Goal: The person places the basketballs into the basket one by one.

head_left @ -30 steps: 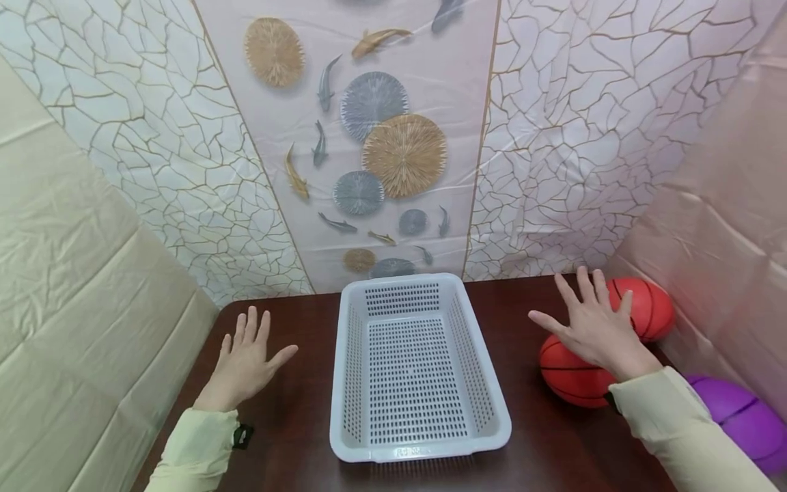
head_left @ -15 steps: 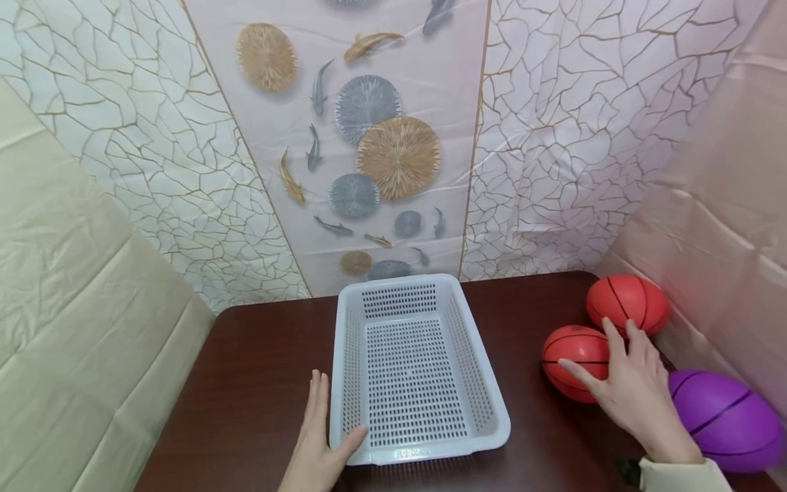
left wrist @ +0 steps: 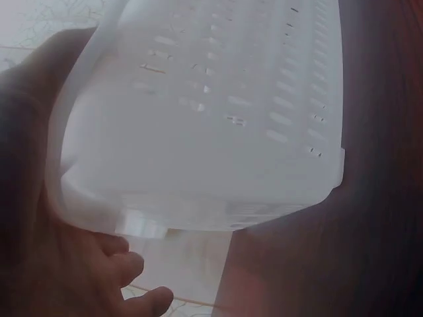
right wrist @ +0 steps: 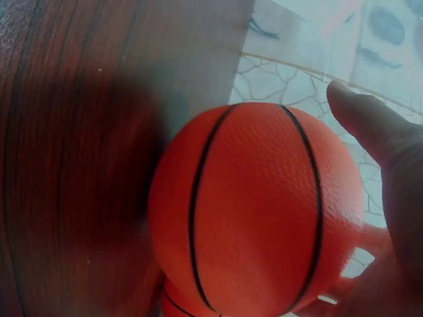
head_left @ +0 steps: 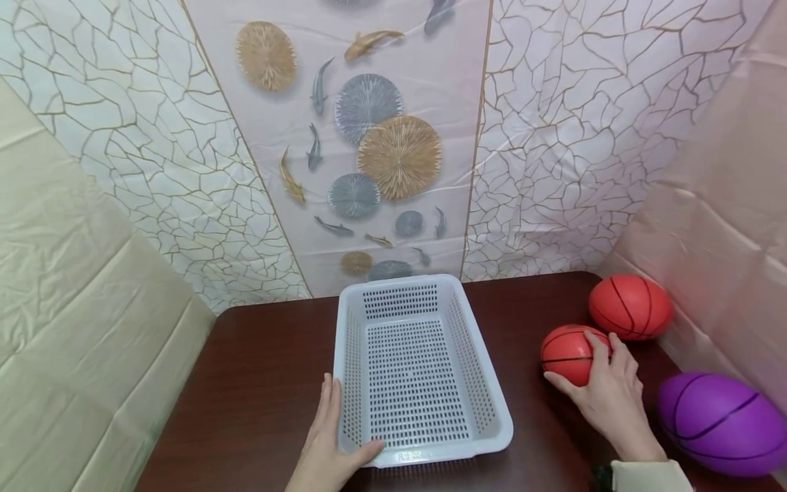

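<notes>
A pale blue-grey perforated plastic basket [head_left: 355, 295] stands on the table. At its near left corner my left hand [head_left: 328, 437] holds the rim, with the thumb over the near edge and fingers along the outer left wall. The left wrist view shows that hand [left wrist: 79, 264] around the basket's corner [left wrist: 198, 152]. My right hand [head_left: 611, 400] curls its fingers over the top and right of the nearer red toy basketball [head_left: 568, 359], thumb at its lower left. In the right wrist view this basketball [right wrist: 258, 211] fills the middle; thumb contact is unclear there.
Another red basketball [head_left: 630, 306] lies behind, close to the right wall covering. A larger purple ball [head_left: 719, 424] sits right of my right wrist. The dark wooden table [head_left: 246, 389] meets patterned cloth [head_left: 399, 239] at its back edge.
My left hand moved right from over the table onto the basket's corner. My right hand drew back, then reached onto the nearer red basketball. The basket shifted very slightly.
</notes>
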### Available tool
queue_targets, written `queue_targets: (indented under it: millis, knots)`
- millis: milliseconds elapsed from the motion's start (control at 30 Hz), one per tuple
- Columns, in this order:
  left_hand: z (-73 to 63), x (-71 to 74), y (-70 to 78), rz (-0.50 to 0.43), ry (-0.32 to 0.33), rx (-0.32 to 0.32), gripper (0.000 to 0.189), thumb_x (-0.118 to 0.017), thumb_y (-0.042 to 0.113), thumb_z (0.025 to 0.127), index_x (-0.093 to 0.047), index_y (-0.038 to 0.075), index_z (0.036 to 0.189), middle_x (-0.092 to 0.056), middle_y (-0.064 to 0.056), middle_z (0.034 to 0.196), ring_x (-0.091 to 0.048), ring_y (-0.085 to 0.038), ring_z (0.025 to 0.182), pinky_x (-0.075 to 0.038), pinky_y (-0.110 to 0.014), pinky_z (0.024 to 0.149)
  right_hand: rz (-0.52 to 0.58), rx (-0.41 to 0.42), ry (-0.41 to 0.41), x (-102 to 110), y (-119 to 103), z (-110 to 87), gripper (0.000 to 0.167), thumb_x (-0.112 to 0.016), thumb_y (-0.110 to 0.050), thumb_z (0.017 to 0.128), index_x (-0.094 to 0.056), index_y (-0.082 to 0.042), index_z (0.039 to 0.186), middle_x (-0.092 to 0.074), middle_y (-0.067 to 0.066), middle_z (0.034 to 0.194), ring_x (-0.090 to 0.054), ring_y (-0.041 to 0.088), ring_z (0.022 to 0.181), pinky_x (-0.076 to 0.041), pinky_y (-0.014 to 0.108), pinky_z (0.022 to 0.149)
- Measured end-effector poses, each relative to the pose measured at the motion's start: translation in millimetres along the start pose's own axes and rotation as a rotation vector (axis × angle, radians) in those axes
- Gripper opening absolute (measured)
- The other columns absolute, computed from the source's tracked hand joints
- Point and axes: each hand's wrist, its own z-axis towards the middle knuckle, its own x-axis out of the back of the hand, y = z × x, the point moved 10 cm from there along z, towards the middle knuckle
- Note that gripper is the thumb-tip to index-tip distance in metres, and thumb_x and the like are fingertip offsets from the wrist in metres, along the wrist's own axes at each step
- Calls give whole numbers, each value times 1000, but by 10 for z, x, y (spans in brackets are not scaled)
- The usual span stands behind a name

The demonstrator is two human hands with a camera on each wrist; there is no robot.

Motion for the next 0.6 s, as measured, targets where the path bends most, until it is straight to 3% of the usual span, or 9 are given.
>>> queue_targets:
  millis: [300, 600]
  knots:
    - [-41, -19, 0, -2, -27, -16, 126, -79, 61, 69, -1, 16, 158, 8, 3, 162, -17, -48, 140, -27, -72, 98, -21, -68, -23, -62, 80, -51, 107, -89, -32, 67, -25, -9, 150, -12, 36, 148, -18, 63, 124, -29, 78, 67]
    - [-23, 10, -14, 7, -18, -16, 125, -78, 61, 71, 0, 17, 158, 7, 4, 162, -20, -46, 140, -29, -69, 101, 59, -147, 26, -12, 177, -41, 104, -88, -31, 70, -25, -6, 149, -16, 39, 144, -21, 62, 119, -30, 76, 74]
